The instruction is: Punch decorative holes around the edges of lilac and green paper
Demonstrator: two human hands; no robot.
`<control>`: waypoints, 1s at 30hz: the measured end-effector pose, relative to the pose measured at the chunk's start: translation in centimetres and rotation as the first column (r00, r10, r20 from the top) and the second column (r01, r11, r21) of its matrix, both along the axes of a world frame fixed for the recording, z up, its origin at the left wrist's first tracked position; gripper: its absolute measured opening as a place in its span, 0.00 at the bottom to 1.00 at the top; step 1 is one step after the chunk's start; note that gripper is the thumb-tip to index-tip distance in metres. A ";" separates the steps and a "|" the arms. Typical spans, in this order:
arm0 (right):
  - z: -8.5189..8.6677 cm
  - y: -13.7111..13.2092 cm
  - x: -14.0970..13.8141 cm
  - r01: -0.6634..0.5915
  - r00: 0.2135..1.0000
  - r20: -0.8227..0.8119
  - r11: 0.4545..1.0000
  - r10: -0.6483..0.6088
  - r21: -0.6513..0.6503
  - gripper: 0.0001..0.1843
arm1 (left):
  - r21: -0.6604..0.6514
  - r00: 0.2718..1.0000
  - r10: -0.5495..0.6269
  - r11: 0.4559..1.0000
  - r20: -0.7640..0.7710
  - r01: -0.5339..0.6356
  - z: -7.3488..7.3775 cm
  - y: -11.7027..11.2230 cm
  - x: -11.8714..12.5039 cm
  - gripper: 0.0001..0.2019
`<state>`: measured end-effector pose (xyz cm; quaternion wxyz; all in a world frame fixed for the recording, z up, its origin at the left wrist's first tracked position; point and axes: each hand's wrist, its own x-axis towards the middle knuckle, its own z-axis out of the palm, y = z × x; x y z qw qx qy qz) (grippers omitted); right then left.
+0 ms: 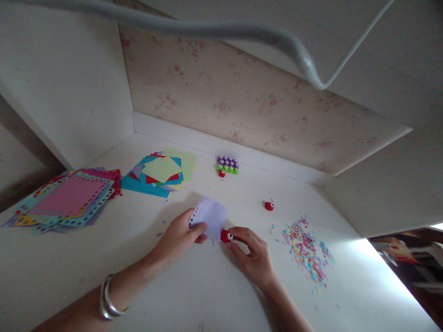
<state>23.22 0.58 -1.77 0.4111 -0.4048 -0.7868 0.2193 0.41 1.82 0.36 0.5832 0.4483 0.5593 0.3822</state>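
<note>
Between thumb and fingers, my left hand grips a lavender sheet of paper with small holes punched along its left edge. My right hand is closed on a small red craft punch with a white button. The punch sits at the paper's lower right corner; whether the paper is inside its slot is hard to see. A second red punch lies on the table to the right. Several purple and green punches stand in rows near the wall, with another red punch in front.
On the left lies a pile of coloured papers with punched edges. Behind it is a stack of coloured paper sheets. Paper confetti is scattered at the right. A grey cable crosses the top, before a floral wall.
</note>
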 end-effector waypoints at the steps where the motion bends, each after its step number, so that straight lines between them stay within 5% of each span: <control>1: 0.0 0.0 0.0 -0.016 1.000 0.008 1.000 0.016 0.007 0.12 | 0.008 1.000 0.002 1.000 -0.002 -0.002 -0.2 0.0 0.0 0.13; 5: 0.2 0.0 -0.3 -0.079 0.996 0.051 0.997 0.079 -0.001 0.13 | 0.067 0.996 -0.033 0.997 -0.086 0.038 -1.0 -0.1 -0.1 0.18; 8: 0.3 -0.1 -0.4 -0.111 0.986 0.120 0.993 0.114 -0.036 0.14 | 0.169 0.943 -0.089 0.974 -0.321 0.149 -1.5 -0.5 0.1 0.24; 12: 0.4 -0.2 -0.3 -0.120 0.975 0.185 0.993 0.122 -0.020 0.16 | 0.399 0.816 0.057 0.890 -0.575 0.219 -1.9 -1.2 0.6 0.31; 16: 0.3 -0.3 -0.2 -0.140 0.973 0.191 0.990 0.131 0.033 0.20 | 0.489 0.705 0.188 0.835 -0.683 0.251 -1.7 -1.5 0.4 0.37; 23: -0.4 -0.1 -0.2 -0.153 0.968 0.215 0.985 0.132 0.083 0.19 | 0.492 0.620 0.130 0.740 -0.773 0.458 -1.9 -1.5 -0.2 0.19; 30: -0.8 -0.2 -0.1 -0.119 0.969 0.230 0.985 0.088 0.125 0.20 | 0.492 0.612 0.125 0.728 -0.781 0.478 -2.1 -1.6 -0.1 0.12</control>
